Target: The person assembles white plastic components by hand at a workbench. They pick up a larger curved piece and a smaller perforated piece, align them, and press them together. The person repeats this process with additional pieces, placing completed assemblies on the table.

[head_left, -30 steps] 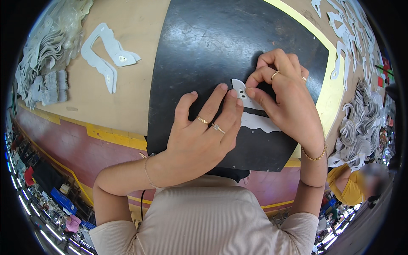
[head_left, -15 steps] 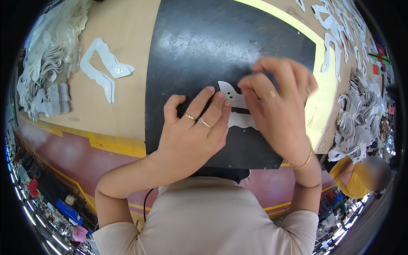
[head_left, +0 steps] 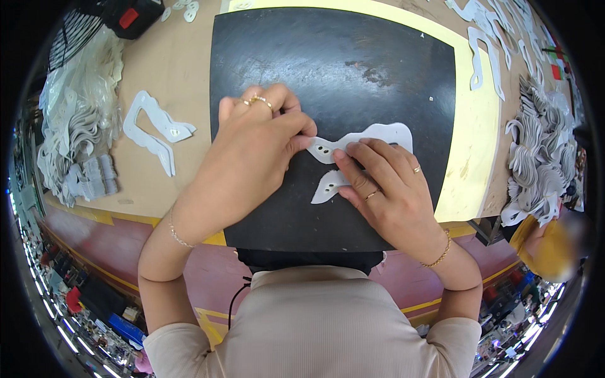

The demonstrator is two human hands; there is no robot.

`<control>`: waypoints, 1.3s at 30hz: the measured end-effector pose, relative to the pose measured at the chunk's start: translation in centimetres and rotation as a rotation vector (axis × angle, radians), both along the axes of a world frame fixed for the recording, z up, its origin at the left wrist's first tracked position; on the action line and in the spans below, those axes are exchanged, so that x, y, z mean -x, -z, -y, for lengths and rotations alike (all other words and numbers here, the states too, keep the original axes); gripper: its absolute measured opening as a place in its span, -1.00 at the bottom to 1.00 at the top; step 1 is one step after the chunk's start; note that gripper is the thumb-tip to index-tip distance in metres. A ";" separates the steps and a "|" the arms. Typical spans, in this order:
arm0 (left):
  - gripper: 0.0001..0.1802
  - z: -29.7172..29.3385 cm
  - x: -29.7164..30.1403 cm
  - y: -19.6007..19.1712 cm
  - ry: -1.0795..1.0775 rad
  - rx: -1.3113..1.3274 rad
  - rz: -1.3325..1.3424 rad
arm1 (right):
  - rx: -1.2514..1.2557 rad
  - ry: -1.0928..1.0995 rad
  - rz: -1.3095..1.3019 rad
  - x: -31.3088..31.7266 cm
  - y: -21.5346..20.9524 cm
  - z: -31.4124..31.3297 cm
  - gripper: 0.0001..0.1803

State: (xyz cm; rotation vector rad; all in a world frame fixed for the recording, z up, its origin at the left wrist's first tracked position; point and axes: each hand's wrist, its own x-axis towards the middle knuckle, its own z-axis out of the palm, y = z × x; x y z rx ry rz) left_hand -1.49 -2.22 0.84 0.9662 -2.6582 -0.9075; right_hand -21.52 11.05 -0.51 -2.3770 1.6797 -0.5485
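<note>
A flat white U-shaped cut piece (head_left: 378, 133) with small dark holes near its two pointed ends lies on a black mat (head_left: 277, 57). My left hand (head_left: 255, 142) is closed, thumb and index finger pinched at the tip of its upper arm. Whether anything small is also between those fingertips is hidden. My right hand (head_left: 397, 198) rests over the curved part and lower arm, fingers extended and pressing lightly on the piece. That hand covers much of the lower arm and part of the bend.
A similar white piece (head_left: 140, 116) lies on the brown tabletop left of the mat. Stacked white pieces and clear plastic (head_left: 82, 120) stand farther left. More stacks (head_left: 542, 157) are at the right, beyond a yellow sheet (head_left: 472, 151). A black-and-red object (head_left: 132, 16) sits at far left.
My right hand has come down from above the piece and now lies on it. My left hand has gone from resting flat on the piece to pinching its tip. The view has shifted slightly.
</note>
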 end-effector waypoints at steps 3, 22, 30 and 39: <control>-0.87 -0.4 0.0 -0.2 -0.023 -0.061 0.041 | -0.017 0.024 0.003 -0.2 -0.2 -0.2 -0.42; -0.99 -1.3 0.3 0.3 -0.055 -0.102 0.068 | -0.098 0.151 0.060 -2.2 0.4 -1.5 -0.39; -0.91 -1.7 0.5 0.7 -0.067 -0.042 0.046 | -0.106 0.169 0.041 -2.4 0.3 -1.5 -0.41; -0.89 -3.2 0.7 1.9 -0.144 0.105 -0.019 | -0.097 0.172 0.025 -2.4 0.4 -1.6 -0.39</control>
